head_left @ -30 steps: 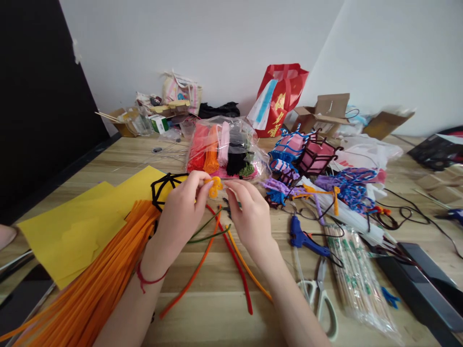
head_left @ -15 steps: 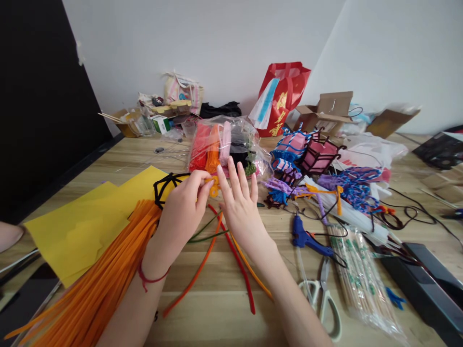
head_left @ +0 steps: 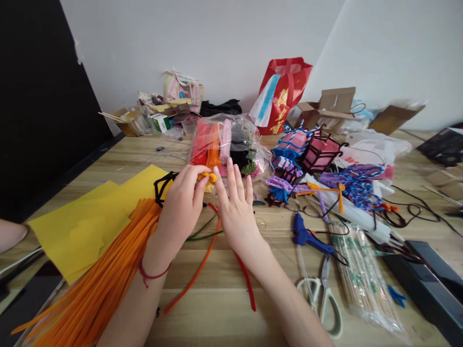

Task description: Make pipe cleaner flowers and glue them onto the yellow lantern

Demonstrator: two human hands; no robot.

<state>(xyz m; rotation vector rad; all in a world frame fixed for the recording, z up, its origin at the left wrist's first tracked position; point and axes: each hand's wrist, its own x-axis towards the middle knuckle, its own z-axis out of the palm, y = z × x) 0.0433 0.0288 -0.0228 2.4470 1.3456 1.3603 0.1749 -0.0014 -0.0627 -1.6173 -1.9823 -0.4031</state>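
Observation:
My left hand (head_left: 181, 207) is closed, pinching a small yellow-orange pipe-cleaner piece (head_left: 207, 177) between thumb and fingertips. My right hand (head_left: 235, 212) is beside it with fingers stretched out and apart, its fingertips next to the same piece. Under the hands lie loose pipe cleaners: an orange one (head_left: 197, 272), a red one (head_left: 246, 284) and a green one (head_left: 202, 233). A black pipe-cleaner frame (head_left: 162, 185) sits behind my left hand. A thick bundle of orange pipe cleaners (head_left: 97, 284) runs under my left forearm.
Yellow paper sheets (head_left: 79, 221) lie left. A clear bag of coloured pipe cleaners (head_left: 227, 147), pink lanterns (head_left: 311, 152), a blue glue gun (head_left: 307, 236), scissors (head_left: 321, 294), packed bamboo sticks (head_left: 361, 279) and a red bag (head_left: 282, 94) crowd the wooden table. Another person's hand (head_left: 10, 233) shows at left.
My right hand opened from a pinch to outstretched fingers and shifted slightly left. My left hand kept hold of the yellow-orange piece and moved it a little away from me.

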